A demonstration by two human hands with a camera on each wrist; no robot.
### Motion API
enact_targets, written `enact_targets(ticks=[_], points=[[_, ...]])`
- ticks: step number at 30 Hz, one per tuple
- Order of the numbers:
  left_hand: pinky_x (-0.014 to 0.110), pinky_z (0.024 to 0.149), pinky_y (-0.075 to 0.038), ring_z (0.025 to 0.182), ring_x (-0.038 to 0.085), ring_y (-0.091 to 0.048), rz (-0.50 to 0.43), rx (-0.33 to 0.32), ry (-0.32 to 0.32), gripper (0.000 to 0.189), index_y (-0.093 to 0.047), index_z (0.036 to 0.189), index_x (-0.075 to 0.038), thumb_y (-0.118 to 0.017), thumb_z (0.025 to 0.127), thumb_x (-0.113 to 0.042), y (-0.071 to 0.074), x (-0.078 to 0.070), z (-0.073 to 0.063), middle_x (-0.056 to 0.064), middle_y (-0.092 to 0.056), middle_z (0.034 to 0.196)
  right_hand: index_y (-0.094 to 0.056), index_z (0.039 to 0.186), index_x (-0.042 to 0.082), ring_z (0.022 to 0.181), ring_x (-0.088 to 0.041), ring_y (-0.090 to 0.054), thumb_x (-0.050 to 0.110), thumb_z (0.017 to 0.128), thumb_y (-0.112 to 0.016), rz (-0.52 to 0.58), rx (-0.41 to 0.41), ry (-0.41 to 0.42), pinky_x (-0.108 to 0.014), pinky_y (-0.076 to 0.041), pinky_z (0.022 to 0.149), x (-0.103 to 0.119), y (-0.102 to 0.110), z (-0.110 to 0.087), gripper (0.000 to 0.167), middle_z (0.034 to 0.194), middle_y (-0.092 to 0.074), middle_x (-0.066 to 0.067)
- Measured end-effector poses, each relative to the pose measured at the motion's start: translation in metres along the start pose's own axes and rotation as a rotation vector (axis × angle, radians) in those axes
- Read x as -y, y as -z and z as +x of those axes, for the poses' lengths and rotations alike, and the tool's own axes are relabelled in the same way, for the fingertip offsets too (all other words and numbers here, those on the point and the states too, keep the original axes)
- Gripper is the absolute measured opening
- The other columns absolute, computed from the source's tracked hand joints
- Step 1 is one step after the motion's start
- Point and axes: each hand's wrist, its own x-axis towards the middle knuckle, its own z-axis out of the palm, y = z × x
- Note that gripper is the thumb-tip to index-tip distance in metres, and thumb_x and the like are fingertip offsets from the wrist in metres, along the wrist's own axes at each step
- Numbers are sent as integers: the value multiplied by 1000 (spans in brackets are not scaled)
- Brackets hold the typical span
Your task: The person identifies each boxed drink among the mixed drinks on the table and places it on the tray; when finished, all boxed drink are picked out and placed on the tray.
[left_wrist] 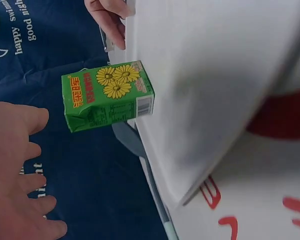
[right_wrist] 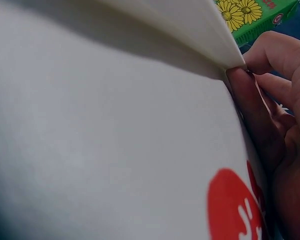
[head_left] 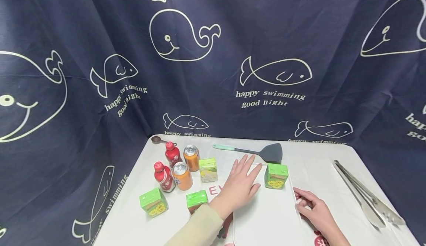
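A white tray-like board [head_left: 269,216] with a thin raised rim lies in front of me. On its far right corner stands a green drink carton with yellow flowers [head_left: 276,176], also seen in the left wrist view [left_wrist: 107,95]. My left hand [head_left: 242,181] is over the board's far left part, fingers spread, holding nothing; the carton stands apart from it. At the board's right edge, my right hand [head_left: 314,209] pinches the rim between thumb and fingers, as the right wrist view shows [right_wrist: 285,100].
Left of the board stand red bottles [head_left: 164,177], orange cans [head_left: 182,176] and more green cartons [head_left: 154,202]. A spatula [head_left: 271,153] lies behind it, a brown measuring spoon [head_left: 156,139] at the far left corner. Metal tongs [head_left: 366,196] lie to the right.
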Motion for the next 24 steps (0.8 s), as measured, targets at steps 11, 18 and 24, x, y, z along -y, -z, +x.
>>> enact_targets(ticks=[11, 18, 24], points=[[57, 125, -23, 155, 35, -25, -26, 10, 11, 58, -49, 156, -19, -59, 105, -43, 17, 21, -31, 11, -30, 168, -56, 147, -2, 80, -9, -60, 5, 88, -78, -5, 8, -32, -27, -58, 60, 0, 0, 0, 64, 128, -60, -18], [61, 123, -26, 153, 36, -29, -65, -27, 43, 55, -53, 152, -15, -59, 105, -42, 24, 40, -53, 13, -38, 164, -56, 147, -1, 80, -10, -60, 5, 88, -78, -8, 14, -34, -26, -57, 60, 3, 1, 0, 64, 126, -60, -17], [65, 121, -27, 151, 40, -33, -88, -49, 75, 51, -58, 148, -13, -59, 105, -41, 25, 54, -70, 15, -42, 161, -54, 148, -1, 82, -10, -60, 5, 88, -78, -4, 22, -45, -27, -58, 60, 4, 2, 0, 65, 128, -59, -18]])
